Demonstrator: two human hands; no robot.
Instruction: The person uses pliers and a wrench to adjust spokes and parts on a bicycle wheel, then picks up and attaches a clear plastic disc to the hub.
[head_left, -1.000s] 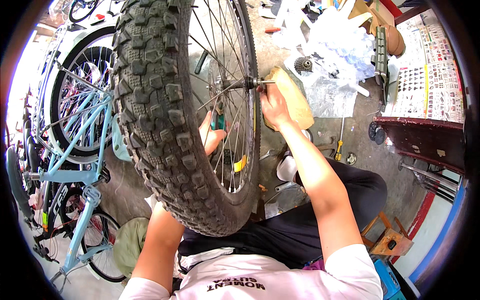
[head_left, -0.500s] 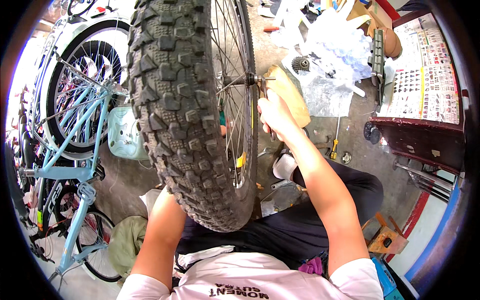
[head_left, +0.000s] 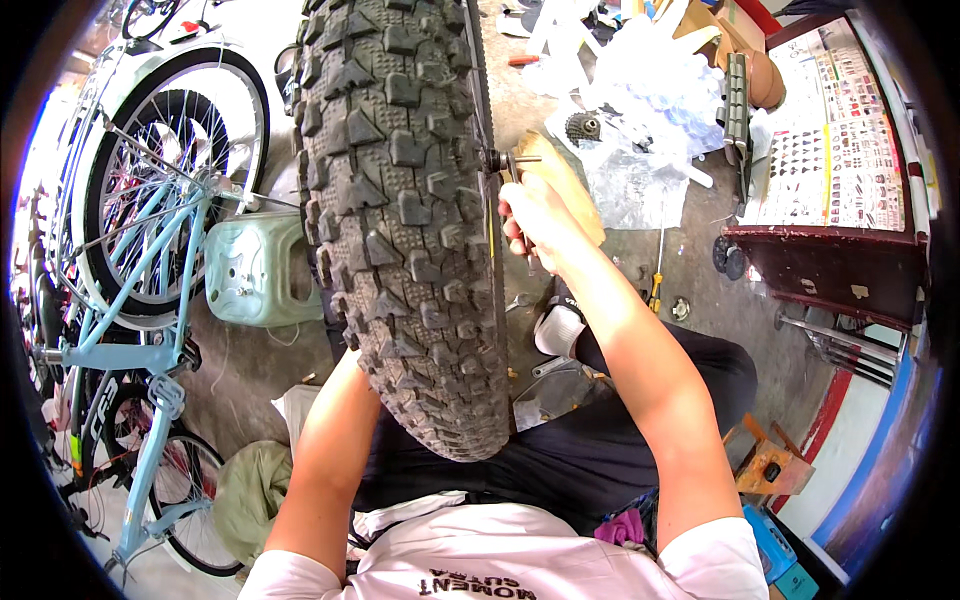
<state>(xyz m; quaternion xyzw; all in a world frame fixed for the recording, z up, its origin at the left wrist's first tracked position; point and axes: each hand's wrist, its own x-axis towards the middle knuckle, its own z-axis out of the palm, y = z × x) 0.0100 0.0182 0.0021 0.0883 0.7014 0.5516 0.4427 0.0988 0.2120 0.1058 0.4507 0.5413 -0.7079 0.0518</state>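
Observation:
A bicycle wheel with a thick knobbly tyre (head_left: 395,220) stands upright before me, its tread toward me. On its right side a threaded axle end (head_left: 526,158) sticks out of the hub. My right hand (head_left: 540,222) is closed around a wrench (head_left: 531,264), whose upper end meets the axle by the hub. Part of the handle shows below the fist. My left forearm (head_left: 335,440) reaches up behind the tyre's left side, and the tyre hides that hand, so its hold cannot be seen.
Left stands a light blue bicycle (head_left: 125,350) beside a pale plastic jug (head_left: 262,268). Right of the wheel lie a cardboard piece (head_left: 570,185), a sprocket cassette (head_left: 582,126), plastic wrapping (head_left: 640,180) and a yellow-handled screwdriver (head_left: 656,292). A dark red cabinet (head_left: 830,270) stands far right.
The wheel has turned, so the spokes seen on its right side are now hidden behind the tyre. My right hand and the wrench sit slightly further left, still at the axle.

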